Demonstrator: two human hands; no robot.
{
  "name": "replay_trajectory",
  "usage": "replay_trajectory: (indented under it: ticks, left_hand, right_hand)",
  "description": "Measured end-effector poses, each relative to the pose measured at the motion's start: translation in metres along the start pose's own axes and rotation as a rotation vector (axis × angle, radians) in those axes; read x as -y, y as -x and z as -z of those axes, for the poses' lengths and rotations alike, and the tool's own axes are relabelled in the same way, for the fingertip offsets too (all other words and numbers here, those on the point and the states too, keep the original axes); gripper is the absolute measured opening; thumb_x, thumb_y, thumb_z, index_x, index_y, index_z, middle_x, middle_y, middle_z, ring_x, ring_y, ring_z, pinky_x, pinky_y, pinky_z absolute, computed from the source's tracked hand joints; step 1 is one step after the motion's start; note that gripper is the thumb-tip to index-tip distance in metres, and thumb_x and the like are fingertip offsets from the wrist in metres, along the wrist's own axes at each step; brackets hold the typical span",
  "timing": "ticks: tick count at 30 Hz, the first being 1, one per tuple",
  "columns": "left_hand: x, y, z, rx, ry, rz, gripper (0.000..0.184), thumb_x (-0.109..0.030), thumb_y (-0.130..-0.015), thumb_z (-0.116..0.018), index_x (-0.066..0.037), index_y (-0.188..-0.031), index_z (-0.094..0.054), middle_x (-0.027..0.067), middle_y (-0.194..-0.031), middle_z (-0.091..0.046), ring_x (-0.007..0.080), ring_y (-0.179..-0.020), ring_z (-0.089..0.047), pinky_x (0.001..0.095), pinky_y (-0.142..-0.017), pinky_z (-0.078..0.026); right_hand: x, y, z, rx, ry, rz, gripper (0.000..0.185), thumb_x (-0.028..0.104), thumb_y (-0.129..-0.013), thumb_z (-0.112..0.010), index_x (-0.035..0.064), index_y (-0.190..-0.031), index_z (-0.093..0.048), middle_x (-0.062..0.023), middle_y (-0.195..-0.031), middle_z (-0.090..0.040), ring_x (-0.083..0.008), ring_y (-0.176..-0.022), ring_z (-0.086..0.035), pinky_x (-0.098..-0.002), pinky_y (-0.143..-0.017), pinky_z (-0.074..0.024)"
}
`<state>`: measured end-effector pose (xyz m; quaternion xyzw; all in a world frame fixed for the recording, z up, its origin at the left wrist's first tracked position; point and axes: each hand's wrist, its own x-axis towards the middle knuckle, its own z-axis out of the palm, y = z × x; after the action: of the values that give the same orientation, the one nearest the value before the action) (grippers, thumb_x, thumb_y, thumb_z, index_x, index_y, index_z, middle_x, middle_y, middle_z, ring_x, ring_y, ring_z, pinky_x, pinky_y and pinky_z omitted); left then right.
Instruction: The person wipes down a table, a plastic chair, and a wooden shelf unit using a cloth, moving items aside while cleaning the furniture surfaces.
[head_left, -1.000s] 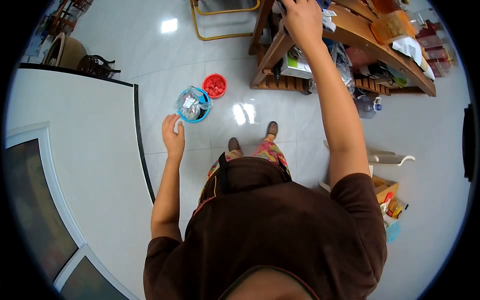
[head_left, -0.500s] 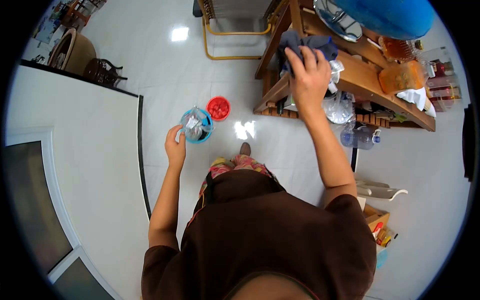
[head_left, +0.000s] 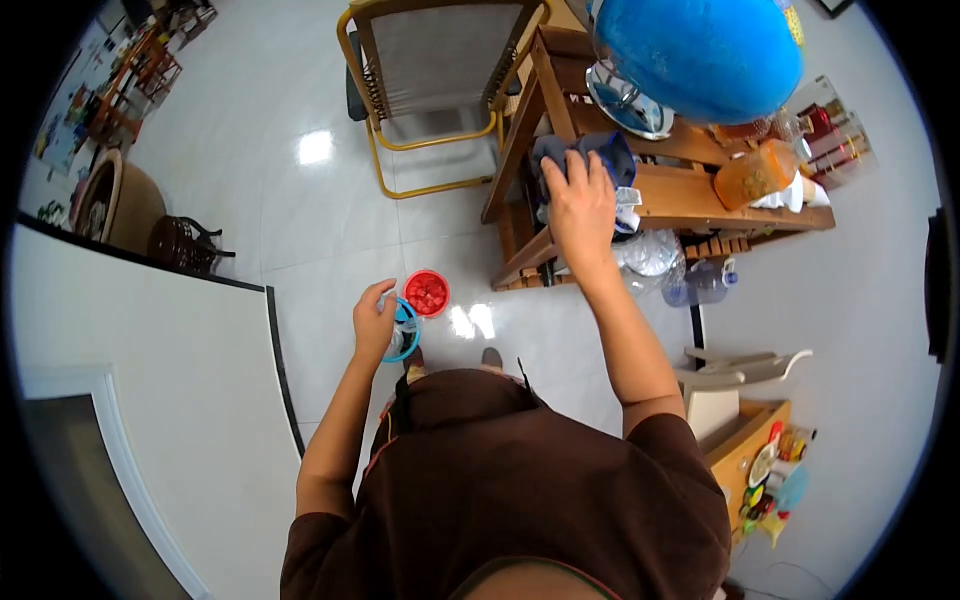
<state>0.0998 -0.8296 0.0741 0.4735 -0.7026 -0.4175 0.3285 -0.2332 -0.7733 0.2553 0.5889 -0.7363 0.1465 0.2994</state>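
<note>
My right hand [head_left: 583, 212] lies on a dark grey cloth [head_left: 550, 152] at the near left end of a wooden shelf [head_left: 690, 195], its fingers spread over the cloth. Beside the cloth is a dark blue item [head_left: 613, 155], with a white packet [head_left: 627, 198] near my fingers. My left hand [head_left: 375, 318] hangs in the air with nothing in it, fingers apart and slightly curled. From this view it partly covers a blue-rimmed bucket [head_left: 414, 335] on the floor. A red tub [head_left: 427, 293] with red contents stands next to that bucket.
A folding chair [head_left: 440, 60] stands left of the shelf. On the shelf are a round mirror [head_left: 628, 100], a large blue object [head_left: 700, 50] and an orange jar [head_left: 755, 175]. Plastic bottles [head_left: 700, 284] lie below. A white partition [head_left: 150, 370] borders the left.
The view has shifted, showing more of the chair and shelf. My right hand, on the cloth half a second ago too, now rests flatter on it. My left hand now overlaps the bucket in view.
</note>
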Motion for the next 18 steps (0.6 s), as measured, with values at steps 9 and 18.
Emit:
replay_trajectory:
  ticks: [9, 18]
  left_hand:
    - [0.019, -0.06, 0.035, 0.175, 0.066, -0.023, 0.028, -0.014, -0.095, -0.061, -0.002, -0.12, -0.067, 0.0113, -0.112, -0.071, 0.0174, -0.101, -0.066, 0.0303, -0.089, -0.05]
    - [-0.144, -0.106, -0.062, 0.65, 0.711, 0.101, 0.048, -0.023, -0.101, -0.056, -0.009, -0.146, -0.046, 0.0075, -0.135, -0.058, 0.013, -0.117, -0.055, 0.0299, -0.101, -0.043]
  right_hand:
    - [0.019, -0.007, 0.008, 0.013, 0.001, -0.158, 0.046, 0.0, -0.07, -0.069, 0.0122, -0.114, -0.068, -0.0137, -0.112, -0.063, -0.0379, -0.11, -0.058, -0.0445, -0.092, -0.0499]
    - [0.025, -0.022, 0.021, -0.01, -0.661, -0.332, 0.032, 0.009, -0.087, -0.069, 0.0084, -0.119, -0.067, -0.0165, -0.112, -0.063, -0.0361, -0.103, -0.061, -0.0382, -0.092, -0.048]
